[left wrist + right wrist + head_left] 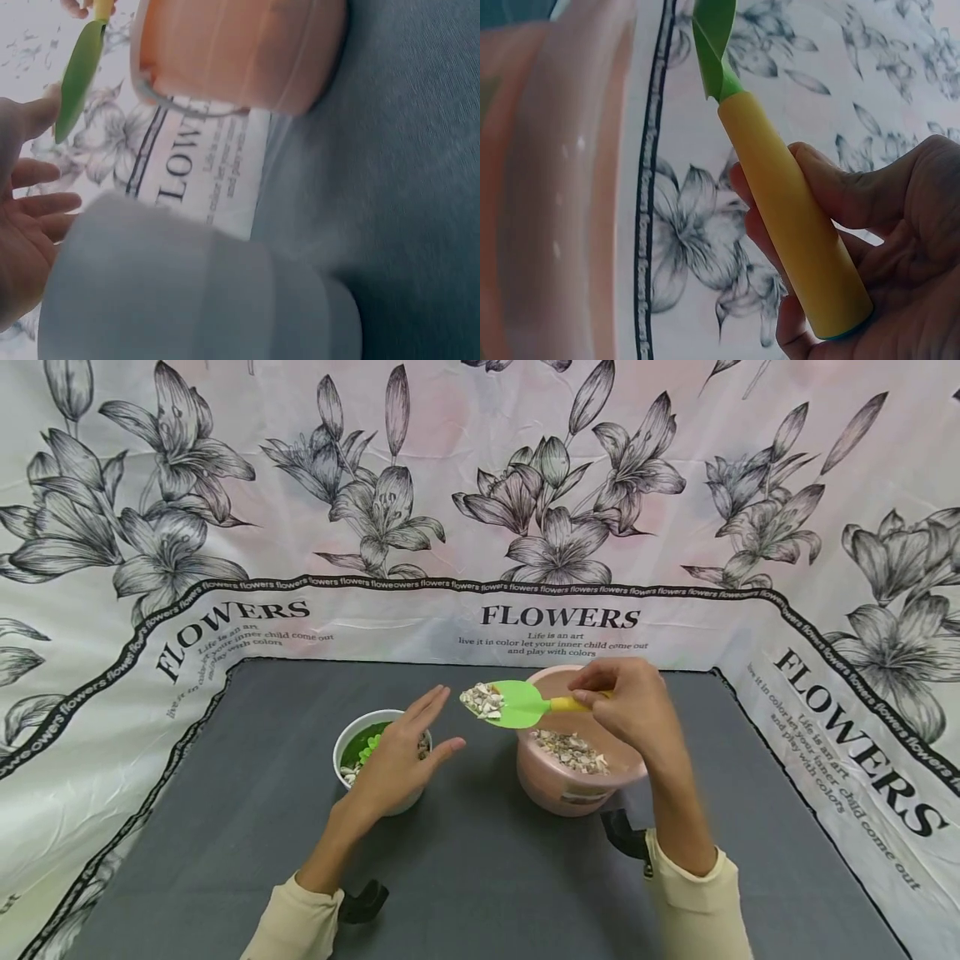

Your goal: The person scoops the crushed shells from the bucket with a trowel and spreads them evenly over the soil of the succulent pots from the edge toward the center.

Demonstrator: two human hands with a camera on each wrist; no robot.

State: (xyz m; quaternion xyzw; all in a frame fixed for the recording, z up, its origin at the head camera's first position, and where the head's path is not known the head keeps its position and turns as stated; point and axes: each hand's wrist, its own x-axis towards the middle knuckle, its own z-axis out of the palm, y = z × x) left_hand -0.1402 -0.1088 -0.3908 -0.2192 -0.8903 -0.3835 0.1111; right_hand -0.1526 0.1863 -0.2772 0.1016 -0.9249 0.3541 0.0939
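Note:
My right hand point(630, 702) grips the yellow handle point(787, 210) of a small trowel point(521, 703) with a green blade. Pale stone chips point(482, 700) lie heaped at the blade's tip, which points left, above the table between two pots. My left hand point(397, 764) holds nothing; its fingers are extended above the right side of a white pot point(187, 292), near the trowel tip. Inside that pot, a bright green plant point(367, 749) and some pale chips show; the hand hides the rest. Under the trowel handle stands a pink pot point(558, 789) with more chips point(572, 752) in it.
Both pots stand on a dark grey table cover point(480, 877). Behind and at the sides hangs a white cloth point(420, 618) printed with flowers and lettering. A black wrist mount point(363, 903) sits by the left sleeve, another point(624, 835) by the right.

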